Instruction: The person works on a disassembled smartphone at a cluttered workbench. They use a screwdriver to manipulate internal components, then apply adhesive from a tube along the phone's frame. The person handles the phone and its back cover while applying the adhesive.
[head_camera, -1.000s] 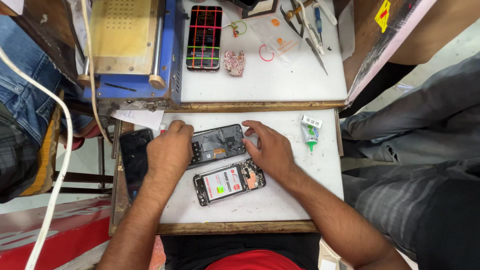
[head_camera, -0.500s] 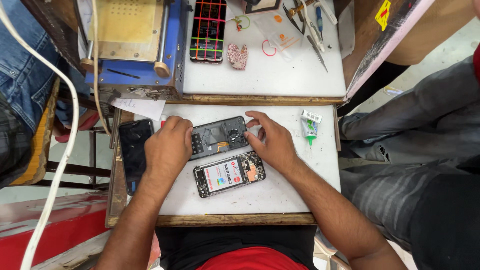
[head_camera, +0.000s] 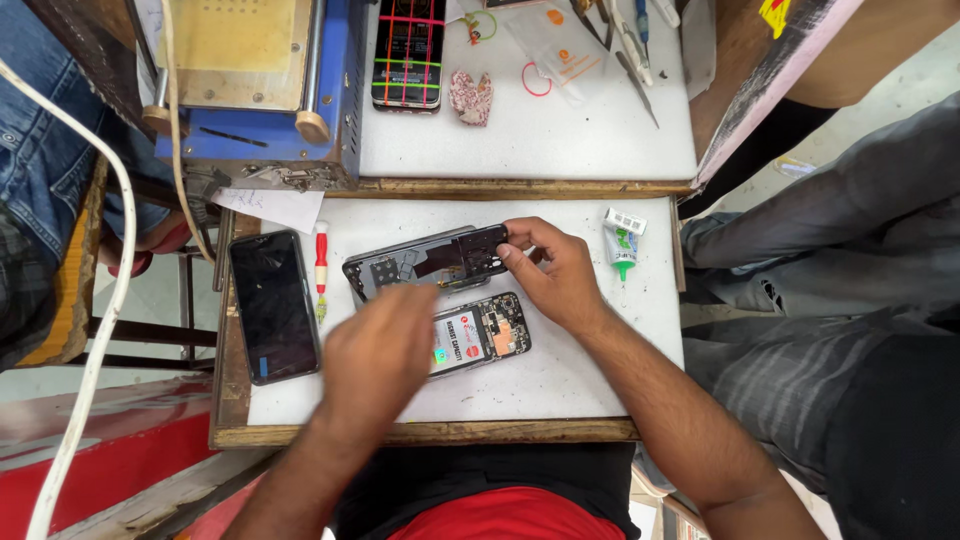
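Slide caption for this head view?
Right hand lifts a phone back cover above an opened phone; blurred left hand hovers over the white table.

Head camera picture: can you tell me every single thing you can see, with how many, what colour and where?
Back cover: one, dark grey, middle of the white table, pinched at its right end.
Opened phone: one, black with a white battery, just below the back cover.
Dark-screen phone: one, black, left side of the table.
Screwdriver: one, red and white, beside the dark-screen phone.
Glue tube: one, white with a green tip, right side.
White table: one, wood-edged.
Blue machine: one, top left.
Striped phone: one, black with red and green lines, upper table.
Left hand: blurred, over the opened phone.
Right hand: holding the back cover.
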